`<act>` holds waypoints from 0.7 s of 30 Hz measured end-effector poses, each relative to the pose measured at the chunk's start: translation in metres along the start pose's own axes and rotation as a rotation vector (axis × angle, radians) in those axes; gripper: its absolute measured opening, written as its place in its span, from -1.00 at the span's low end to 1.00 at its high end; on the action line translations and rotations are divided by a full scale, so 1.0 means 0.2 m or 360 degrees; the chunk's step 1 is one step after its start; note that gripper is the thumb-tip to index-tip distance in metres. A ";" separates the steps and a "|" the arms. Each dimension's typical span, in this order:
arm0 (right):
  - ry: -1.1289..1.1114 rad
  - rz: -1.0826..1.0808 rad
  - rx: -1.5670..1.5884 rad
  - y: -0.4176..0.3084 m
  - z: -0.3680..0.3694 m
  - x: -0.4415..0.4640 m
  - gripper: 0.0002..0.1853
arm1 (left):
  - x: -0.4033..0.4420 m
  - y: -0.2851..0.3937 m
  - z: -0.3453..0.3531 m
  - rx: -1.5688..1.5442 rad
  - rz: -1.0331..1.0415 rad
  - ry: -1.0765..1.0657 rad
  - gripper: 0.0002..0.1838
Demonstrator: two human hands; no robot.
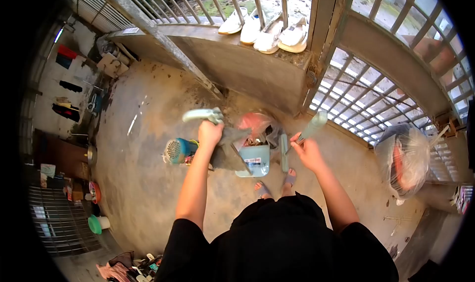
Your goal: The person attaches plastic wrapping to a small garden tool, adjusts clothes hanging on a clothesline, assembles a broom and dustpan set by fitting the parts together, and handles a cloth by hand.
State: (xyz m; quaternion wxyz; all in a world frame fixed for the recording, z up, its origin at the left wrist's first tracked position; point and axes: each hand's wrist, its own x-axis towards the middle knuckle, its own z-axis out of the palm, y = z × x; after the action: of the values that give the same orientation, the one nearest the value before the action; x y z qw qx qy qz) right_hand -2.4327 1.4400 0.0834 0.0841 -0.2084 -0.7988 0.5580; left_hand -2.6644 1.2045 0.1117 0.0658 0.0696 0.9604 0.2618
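Observation:
My left hand (211,134) is closed around what looks like a broom, with a pale green end piece (202,115) above the fist and a blurred grey, brush-like part (232,151) below. My right hand (306,152) grips a pale green handle (313,125); motion blurs its upper end. Just left of that hand stands a narrow grey-green piece (284,153); whether it joins the handle I cannot tell. Between my hands, a light blue plastic container (256,165) with a label sits on the floor. Behind it lies a red and clear plastic bag (257,126) with dark contents.
A teal motor-like machine (180,150) stands left of my left forearm. White shoes (267,34) line the ledge by the bars. A filled clear bag (403,161) hangs at the right near the metal gate (368,91). My sandalled feet (289,177) stand close to the container.

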 end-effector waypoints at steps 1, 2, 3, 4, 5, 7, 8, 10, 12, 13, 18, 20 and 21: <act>-0.0071 0.0067 -0.0096 -0.01 -0.01 0.02 -0.82 | 0.03 -0.06 0.06 0.0072 0.0029 -0.0108 -0.62; -0.0043 0.0046 -0.0089 -0.02 -0.02 0.05 -0.82 | -0.04 0.03 0.01 0.0126 0.0001 -0.0101 -0.62; -0.0008 0.0026 -0.0030 -0.02 -0.01 0.04 -0.81 | -0.10 0.07 -0.02 -0.0124 0.0194 0.0120 -0.62; 0.0005 0.0023 0.0026 -0.01 -0.01 0.00 -0.80 | -0.15 0.16 -0.09 -0.0193 0.0147 0.0244 -0.62; -0.0006 0.0034 0.0024 0.00 0.00 0.00 -0.80 | -0.17 0.23 -0.14 -0.0267 0.0097 0.0376 -0.61; -0.0128 0.0002 -0.0065 0.03 -0.01 0.03 -0.78 | -0.15 0.13 -0.08 0.0093 -0.0135 0.0137 -0.63; -0.0116 -0.0033 -0.0070 0.04 -0.02 0.06 -0.78 | -0.17 0.10 -0.05 0.0153 -0.0086 0.0114 -0.63; 0.0036 -0.0231 0.0050 0.05 0.02 0.05 -0.76 | -0.22 0.06 -0.04 0.0053 0.0085 0.0278 -0.58; -0.0058 -0.0090 0.0050 0.04 0.00 0.04 -0.75 | -0.29 0.04 -0.07 0.0099 -0.0029 0.0197 -0.58; -0.0121 -0.0004 0.0032 0.00 -0.03 0.07 -0.74 | -0.31 0.07 -0.11 0.0112 -0.0106 0.0159 -0.59; -0.0275 -0.0182 -0.0086 -0.17 -0.01 0.14 -0.72 | -0.48 0.09 -0.19 -0.0089 0.0205 0.0029 -0.71; -0.0467 -0.0326 -0.0111 -0.33 0.00 0.14 -0.70 | -0.54 0.07 -0.19 -0.0331 0.0215 0.0003 -0.76; -0.0488 -0.0338 -0.0115 -0.42 -0.01 0.14 -0.70 | -0.56 0.06 -0.20 -0.0581 0.0246 -0.0040 -0.80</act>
State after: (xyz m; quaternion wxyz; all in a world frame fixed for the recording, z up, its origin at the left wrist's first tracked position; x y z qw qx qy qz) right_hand -2.4782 1.4292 0.1588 0.0125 -0.0382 -0.8393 0.5423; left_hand -2.5586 1.1769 0.1622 0.0690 0.1332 0.8879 0.4349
